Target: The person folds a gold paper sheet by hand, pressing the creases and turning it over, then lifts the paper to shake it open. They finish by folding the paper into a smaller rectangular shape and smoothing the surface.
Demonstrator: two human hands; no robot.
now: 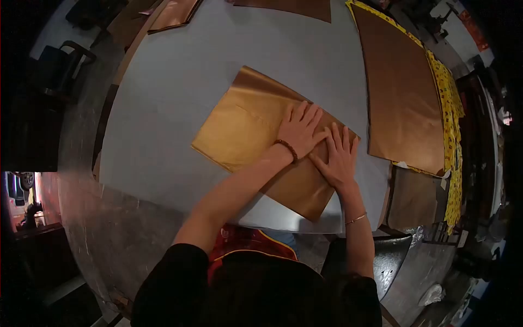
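A shiny gold-brown folded sheet (234,125) lies at an angle on the grey tabletop (180,71). My left hand (299,131), with a dark beaded bracelet at the wrist, lies flat on the sheet near its upper right edge, fingers spread. Close beside it, my right hand (339,158) presses flat on the sheet's right part, fingers stretched toward the right corner and thumb out to the side. Under my palms, part of the sheet is hidden.
A stack of brown sheets (406,92) with yellow patterned material (449,120) beneath lines the table's right side. More brown sheets (173,13) lie at the far left, another (289,7) at the far edge. A black chair (389,261) stands at the near right.
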